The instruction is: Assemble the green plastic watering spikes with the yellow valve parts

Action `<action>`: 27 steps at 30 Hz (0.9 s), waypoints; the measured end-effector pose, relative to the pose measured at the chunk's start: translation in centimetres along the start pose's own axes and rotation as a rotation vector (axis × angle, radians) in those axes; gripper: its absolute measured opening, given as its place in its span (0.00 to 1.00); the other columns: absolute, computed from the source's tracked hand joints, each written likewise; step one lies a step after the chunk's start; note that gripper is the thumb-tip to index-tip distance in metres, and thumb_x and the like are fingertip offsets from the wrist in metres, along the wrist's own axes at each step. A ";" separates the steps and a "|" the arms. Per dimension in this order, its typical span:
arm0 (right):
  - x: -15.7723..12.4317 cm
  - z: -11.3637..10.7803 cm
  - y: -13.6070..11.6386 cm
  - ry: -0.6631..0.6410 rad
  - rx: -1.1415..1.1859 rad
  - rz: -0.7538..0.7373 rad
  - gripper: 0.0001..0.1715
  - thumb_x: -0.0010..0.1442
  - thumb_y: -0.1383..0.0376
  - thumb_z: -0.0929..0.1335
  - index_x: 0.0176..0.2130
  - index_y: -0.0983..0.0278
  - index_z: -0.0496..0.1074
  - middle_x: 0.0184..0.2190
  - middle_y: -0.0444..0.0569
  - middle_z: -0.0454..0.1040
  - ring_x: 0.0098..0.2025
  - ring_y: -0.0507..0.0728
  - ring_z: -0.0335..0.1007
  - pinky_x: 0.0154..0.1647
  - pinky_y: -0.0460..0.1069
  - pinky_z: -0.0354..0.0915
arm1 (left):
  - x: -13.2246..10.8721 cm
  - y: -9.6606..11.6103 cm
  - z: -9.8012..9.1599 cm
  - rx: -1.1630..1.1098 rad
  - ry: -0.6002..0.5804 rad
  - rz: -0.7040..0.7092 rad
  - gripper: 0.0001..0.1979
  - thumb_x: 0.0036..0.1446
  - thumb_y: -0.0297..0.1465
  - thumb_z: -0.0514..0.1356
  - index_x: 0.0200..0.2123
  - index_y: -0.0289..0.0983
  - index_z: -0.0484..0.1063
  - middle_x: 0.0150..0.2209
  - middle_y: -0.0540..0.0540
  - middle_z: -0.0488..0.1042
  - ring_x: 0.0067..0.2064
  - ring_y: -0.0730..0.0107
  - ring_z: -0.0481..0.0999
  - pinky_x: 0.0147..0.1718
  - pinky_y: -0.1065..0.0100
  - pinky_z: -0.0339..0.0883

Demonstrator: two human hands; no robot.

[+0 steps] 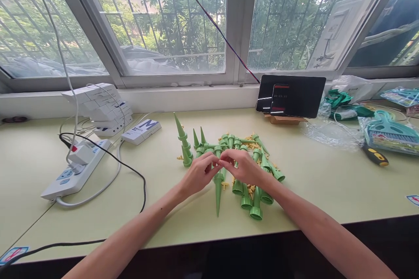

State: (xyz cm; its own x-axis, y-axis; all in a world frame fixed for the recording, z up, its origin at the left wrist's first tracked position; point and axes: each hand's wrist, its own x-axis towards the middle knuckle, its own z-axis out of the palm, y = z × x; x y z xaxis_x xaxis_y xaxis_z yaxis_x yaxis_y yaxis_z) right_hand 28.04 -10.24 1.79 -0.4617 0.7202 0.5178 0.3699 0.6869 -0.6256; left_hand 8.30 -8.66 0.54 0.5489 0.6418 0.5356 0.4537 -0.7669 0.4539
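Observation:
My left hand (198, 173) and my right hand (242, 166) meet over a pile of green plastic spikes (253, 170) on the pale green table (327, 178). Both hands pinch the top end of one green spike (218, 194), whose tip points toward me just above the table. Small yellow parts (251, 143) lie scattered among the pile. A short stack of nested green spikes (183, 144) stands upright just left of my left hand.
A white power strip (73, 170) with cables lies at the left, beside stacked white boxes (101, 107). A dark tablet (290, 96) leans by the window. A green brush in packaging (391, 133) and a yellow-black tool (375, 155) lie at the right.

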 end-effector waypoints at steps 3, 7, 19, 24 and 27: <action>0.0 0.0 0.1 0.001 -0.013 -0.009 0.09 0.68 0.64 0.63 0.36 0.64 0.70 0.30 0.47 0.73 0.31 0.52 0.65 0.32 0.47 0.62 | 0.0 0.1 0.0 0.012 -0.005 -0.005 0.09 0.65 0.32 0.56 0.34 0.36 0.71 0.28 0.51 0.65 0.24 0.77 0.62 0.25 0.73 0.59; 0.0 0.0 0.4 0.014 -0.024 -0.013 0.08 0.67 0.66 0.63 0.36 0.64 0.70 0.30 0.47 0.73 0.31 0.53 0.66 0.33 0.47 0.62 | 0.0 0.2 -0.1 0.014 -0.004 -0.003 0.08 0.66 0.31 0.55 0.36 0.37 0.72 0.29 0.51 0.66 0.24 0.77 0.62 0.25 0.73 0.59; 0.2 -0.4 1.3 0.094 -0.103 0.042 0.08 0.66 0.67 0.63 0.33 0.64 0.67 0.26 0.45 0.69 0.27 0.52 0.63 0.30 0.47 0.60 | 0.0 -0.3 -0.4 0.043 -0.197 -0.060 0.08 0.60 0.34 0.59 0.31 0.37 0.72 0.31 0.49 0.69 0.23 0.78 0.61 0.24 0.71 0.58; 0.1 -0.3 1.3 0.100 -0.104 0.044 0.09 0.66 0.66 0.62 0.34 0.64 0.68 0.26 0.45 0.70 0.27 0.52 0.64 0.30 0.47 0.61 | 0.0 0.3 -0.8 0.061 -0.286 -0.019 0.11 0.57 0.39 0.62 0.31 0.37 0.75 0.31 0.48 0.70 0.26 0.74 0.63 0.25 0.69 0.59; 0.0 -0.3 1.3 0.103 -0.103 0.038 0.09 0.66 0.66 0.62 0.34 0.64 0.68 0.27 0.46 0.71 0.27 0.52 0.64 0.30 0.47 0.61 | 0.0 0.6 -1.0 0.076 -0.327 -0.014 0.12 0.56 0.40 0.62 0.29 0.37 0.73 0.30 0.48 0.68 0.26 0.73 0.63 0.25 0.69 0.58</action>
State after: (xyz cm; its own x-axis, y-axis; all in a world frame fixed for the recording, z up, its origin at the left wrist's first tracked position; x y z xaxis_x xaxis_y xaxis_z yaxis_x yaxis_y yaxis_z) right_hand 28.73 -9.30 1.11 -0.3620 0.7486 0.5554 0.4687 0.6612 -0.5857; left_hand 7.88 -9.10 1.47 0.7328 0.6258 0.2671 0.5071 -0.7640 0.3989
